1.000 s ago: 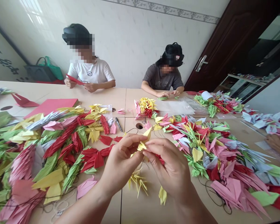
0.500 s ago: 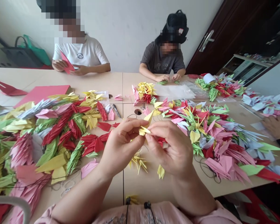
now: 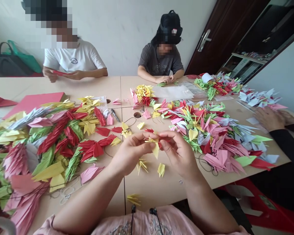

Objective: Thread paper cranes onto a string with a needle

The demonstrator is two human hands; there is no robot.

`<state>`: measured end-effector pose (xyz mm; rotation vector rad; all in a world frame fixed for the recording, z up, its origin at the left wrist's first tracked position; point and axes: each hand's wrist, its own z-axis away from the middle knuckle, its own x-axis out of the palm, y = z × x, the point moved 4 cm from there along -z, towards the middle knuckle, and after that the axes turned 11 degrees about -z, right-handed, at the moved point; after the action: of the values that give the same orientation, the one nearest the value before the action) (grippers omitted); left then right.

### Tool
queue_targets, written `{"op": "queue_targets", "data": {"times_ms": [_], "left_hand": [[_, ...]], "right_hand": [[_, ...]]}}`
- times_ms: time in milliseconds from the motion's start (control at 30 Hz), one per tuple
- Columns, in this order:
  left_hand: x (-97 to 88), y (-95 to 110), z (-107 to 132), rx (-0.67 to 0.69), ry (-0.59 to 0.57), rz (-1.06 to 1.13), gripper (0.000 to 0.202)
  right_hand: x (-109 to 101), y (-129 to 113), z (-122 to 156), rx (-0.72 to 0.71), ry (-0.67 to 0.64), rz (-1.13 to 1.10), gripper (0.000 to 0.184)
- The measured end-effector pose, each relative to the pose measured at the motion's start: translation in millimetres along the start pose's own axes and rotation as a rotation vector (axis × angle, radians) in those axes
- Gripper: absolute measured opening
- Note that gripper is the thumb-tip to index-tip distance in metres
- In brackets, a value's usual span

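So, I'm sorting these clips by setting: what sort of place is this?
Likely a room in a home or small workshop: joined tables heaped with folded paper cranes, a wooden door.

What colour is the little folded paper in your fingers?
Yellow. The folded paper, pinched between left hand and right hand, shows best in the head view.

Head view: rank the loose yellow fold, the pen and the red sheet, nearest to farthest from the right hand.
1. Loose yellow fold, on the table just below the right hand and its held fold.
2. Pen, farther up and left.
3. Red sheet, far left.
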<state>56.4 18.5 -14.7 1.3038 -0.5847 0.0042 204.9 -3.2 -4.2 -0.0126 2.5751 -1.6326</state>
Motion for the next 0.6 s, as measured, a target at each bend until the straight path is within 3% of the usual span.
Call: {"op": "queue_targets", "data": {"times_ms": [100,300,600], "left_hand": [[2.1,-20.2,1.2,-0.084,-0.005,0.072,0.022],[3.3,-51.2,15.6,-0.181,0.030,0.135,0.028],[10.5,-87.4,38.5,-0.275,0.053,0.179,0.032]], "right_hand": [[-5.5,20.7,14.8,0.199,-0.019,-0.145,0.015],[-6.6,41.6,43.2,0.295,-0.015,-0.122,0.020],[-6.5,38.7,85.1,0.178,0.046,0.110,0.010]]}}
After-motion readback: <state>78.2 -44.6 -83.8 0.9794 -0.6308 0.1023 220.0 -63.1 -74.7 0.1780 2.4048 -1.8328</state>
